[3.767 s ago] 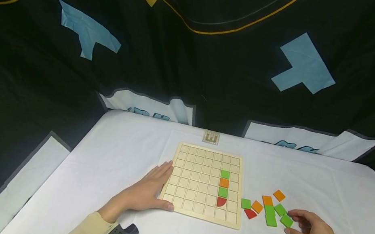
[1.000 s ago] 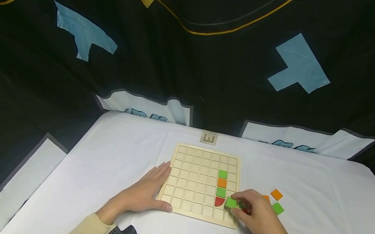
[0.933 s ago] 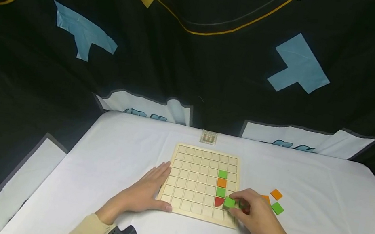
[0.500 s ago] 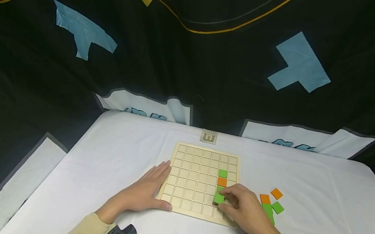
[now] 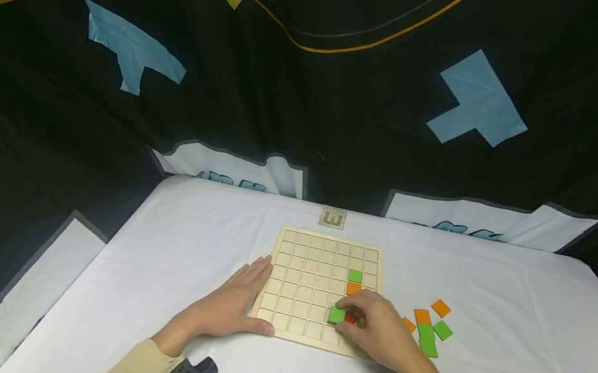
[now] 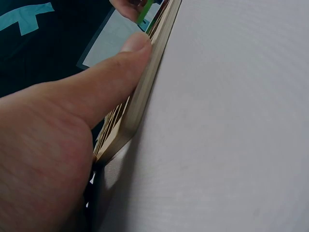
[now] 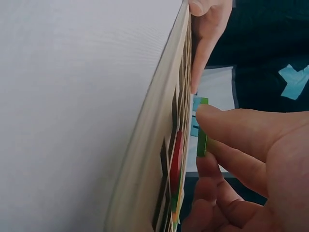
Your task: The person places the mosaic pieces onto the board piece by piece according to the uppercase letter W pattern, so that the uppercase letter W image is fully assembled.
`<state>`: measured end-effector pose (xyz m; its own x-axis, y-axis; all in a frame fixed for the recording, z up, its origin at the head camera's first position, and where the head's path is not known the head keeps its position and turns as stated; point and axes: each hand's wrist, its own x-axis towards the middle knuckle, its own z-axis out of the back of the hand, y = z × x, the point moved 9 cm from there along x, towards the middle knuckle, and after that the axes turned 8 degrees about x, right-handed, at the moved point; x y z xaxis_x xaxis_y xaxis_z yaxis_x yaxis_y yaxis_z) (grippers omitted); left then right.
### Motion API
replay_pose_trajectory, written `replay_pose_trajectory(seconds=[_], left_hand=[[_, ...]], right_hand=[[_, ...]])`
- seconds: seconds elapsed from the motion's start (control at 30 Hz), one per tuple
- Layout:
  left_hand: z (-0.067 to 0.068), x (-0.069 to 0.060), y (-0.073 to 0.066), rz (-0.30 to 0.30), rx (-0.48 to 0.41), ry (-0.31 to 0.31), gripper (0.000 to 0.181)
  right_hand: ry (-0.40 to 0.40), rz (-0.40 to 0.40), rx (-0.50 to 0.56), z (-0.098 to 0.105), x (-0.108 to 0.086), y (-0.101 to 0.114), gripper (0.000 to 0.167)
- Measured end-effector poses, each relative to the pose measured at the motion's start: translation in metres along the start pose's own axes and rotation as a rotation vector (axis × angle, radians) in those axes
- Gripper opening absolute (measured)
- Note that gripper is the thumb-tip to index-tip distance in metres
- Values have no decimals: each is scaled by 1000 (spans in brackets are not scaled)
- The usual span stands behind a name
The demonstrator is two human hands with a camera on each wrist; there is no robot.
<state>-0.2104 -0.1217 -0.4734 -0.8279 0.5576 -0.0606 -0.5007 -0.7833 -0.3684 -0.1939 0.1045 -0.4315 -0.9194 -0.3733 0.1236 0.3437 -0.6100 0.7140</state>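
Note:
A square wooden grid board (image 5: 299,291) lies on the white table. My left hand (image 5: 233,303) rests along its left side, fingers straight, the thumb on the near edge. Between thumb and fingers, my right hand (image 5: 379,329) pinches a green square tile (image 5: 336,315). The right wrist view shows this green tile (image 7: 203,128) held just above the board, apart from it. In one column of the board sit a green tile (image 5: 355,276), an orange tile (image 5: 354,289) and a red quarter-round tile (image 5: 350,319), which the right fingers partly cover.
Right of the board lie several loose tiles, among them an orange one (image 5: 441,308), a green one (image 5: 443,331) and a green one (image 5: 428,347) nearer the front. A small patterned square (image 5: 333,217) is behind the board. Dark curtain (image 5: 310,116) hangs beyond the table.
My right hand took a green tile from the loose pieces on the right and carried it left over the board, past the red tile. My left hand has stayed at the board's left side.

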Motion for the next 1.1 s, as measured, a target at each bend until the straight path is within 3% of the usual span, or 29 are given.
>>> replay_pose_trajectory(seconds=[0.63, 1.1], left_hand=[[2, -1, -1, -1, -1, -5, 121], [2, 0, -1, -12, -11, -5, 121]], right_hand=[[23, 37, -98, -6, 3, 2, 23], [65, -1, -94, -11, 7, 0, 25]])
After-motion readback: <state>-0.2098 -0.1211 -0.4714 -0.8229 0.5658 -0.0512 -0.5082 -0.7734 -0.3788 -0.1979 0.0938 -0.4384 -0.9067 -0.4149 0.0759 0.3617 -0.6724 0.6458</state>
